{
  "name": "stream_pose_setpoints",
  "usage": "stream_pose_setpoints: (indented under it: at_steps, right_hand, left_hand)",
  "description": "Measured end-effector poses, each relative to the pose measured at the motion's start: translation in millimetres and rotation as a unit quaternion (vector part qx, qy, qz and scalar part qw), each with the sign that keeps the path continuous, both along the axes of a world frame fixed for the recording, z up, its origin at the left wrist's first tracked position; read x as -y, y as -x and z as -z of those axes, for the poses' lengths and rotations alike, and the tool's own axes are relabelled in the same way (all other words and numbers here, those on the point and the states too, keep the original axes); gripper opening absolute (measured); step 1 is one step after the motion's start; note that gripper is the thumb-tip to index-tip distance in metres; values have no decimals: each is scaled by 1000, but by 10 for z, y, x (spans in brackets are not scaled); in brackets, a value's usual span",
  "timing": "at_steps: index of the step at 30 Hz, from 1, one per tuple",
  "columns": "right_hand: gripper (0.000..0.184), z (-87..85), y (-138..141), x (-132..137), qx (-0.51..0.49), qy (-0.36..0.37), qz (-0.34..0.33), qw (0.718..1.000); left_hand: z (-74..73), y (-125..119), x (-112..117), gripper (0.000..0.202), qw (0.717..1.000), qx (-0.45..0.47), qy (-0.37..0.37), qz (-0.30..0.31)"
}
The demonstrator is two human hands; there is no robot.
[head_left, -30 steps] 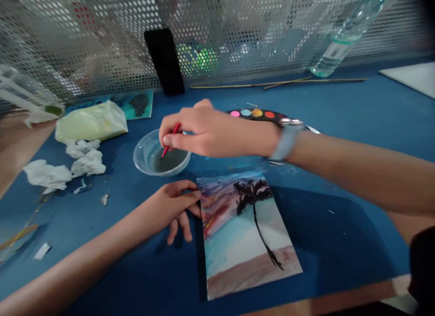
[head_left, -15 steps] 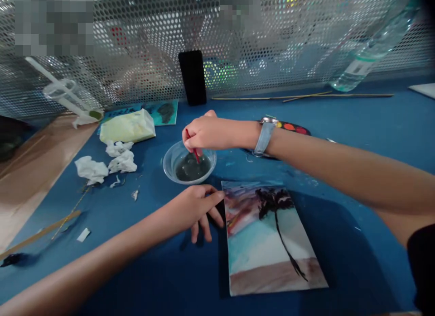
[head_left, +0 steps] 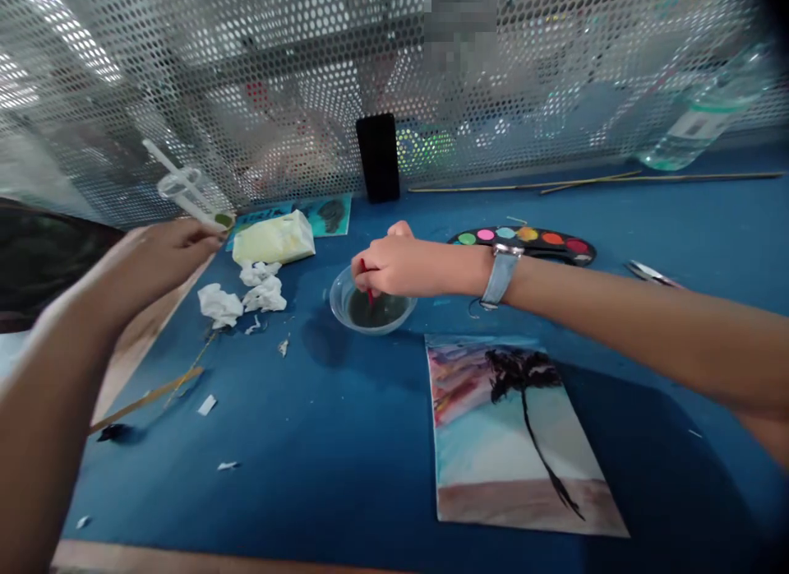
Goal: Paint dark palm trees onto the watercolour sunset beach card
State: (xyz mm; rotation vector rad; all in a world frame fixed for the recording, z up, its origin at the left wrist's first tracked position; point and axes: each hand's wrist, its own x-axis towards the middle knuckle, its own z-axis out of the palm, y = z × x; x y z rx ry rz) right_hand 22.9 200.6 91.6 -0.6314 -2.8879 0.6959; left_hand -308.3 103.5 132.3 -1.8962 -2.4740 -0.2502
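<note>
My right hand (head_left: 394, 266) is closed on a thin red paintbrush (head_left: 368, 283). The brush's lower end dips into dark grey water in a clear plastic bowl (head_left: 340, 309). My left hand (head_left: 166, 252) stretches out at the far left, its fingers extended beside the base of a clear plastic cup (head_left: 178, 183) with a white straw; whether they touch it I cannot tell. In front of the bowl, to the right, lies a painting (head_left: 493, 459) of a dark palm tree over a pale blue and brown ground.
Behind my right wrist sits a paint palette (head_left: 553, 240). A pale yellow packet (head_left: 274, 238) and crumpled tissues (head_left: 220, 305) lie left of the bowl. A black phone (head_left: 378, 159) leans on the perforated metal screen (head_left: 296, 81). Thin sticks (head_left: 592, 182) and a water bottle (head_left: 696, 130) are at the back.
My left hand has left the painting's edge and swung left to beside the cup. My right hand still holds the paintbrush in the bowl. The view has shifted left.
</note>
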Motion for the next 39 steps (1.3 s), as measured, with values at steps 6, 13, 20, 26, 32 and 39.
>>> stream_pose_setpoints:
  at_steps: [6,13,20,26,32,39]
  right_hand:
    - [25,19,38,53,10,-7,-18,1000]
    - [26,68,-1,35,6,-40,-22,999]
    - [29,113,-17,35,0,-96,-40,995]
    - [29,106,-33,118,11,-95,-51,994]
    - [29,59,-99,65,-2,-70,-21,997]
    - [30,77,-84,54,-12,-29,0,1000]
  left_hand:
    - [229,137,-865,43,992,-12,105,66]
    - [315,311,-1282,36,963,-60,254,68]
    - [506,268,-1313,37,962,-121,224,98]
    - [708,244,-1299,38,970,-132,176,101]
    - [539,294,-1168,36,983,-104,124,87]
    - [310,309,-1037,35,990,-57,112,70]
